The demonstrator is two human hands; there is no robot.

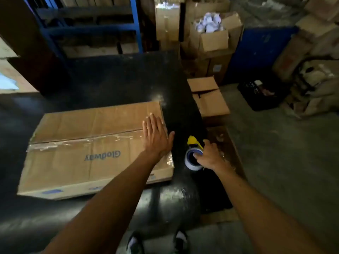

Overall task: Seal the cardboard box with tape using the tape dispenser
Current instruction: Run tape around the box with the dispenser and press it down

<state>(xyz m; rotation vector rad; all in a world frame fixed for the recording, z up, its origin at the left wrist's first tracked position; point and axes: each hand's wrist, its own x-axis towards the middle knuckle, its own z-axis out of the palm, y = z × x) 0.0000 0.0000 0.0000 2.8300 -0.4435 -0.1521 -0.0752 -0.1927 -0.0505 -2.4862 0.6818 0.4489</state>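
Note:
A large flat cardboard box (77, 143) printed "Glodway" lies on a black table (119, 83). A strip of clear tape (82, 142) runs along its centre seam. My left hand (156, 136) lies flat, fingers spread, on the box's right end over the seam. Just right of the box, my right hand (209, 155) grips a tape dispenser (192, 154) with a yellow head and a blue-cored roll, held over the table's right edge. The dispenser is apart from the box.
A smaller cardboard box (209, 98) sits on the floor beyond the table's right edge. Stacked cartons (214, 37), a blue shelf (88, 26) and a black crate (260, 94) stand behind. Flattened cardboard (229, 147) lies on the concrete floor at right.

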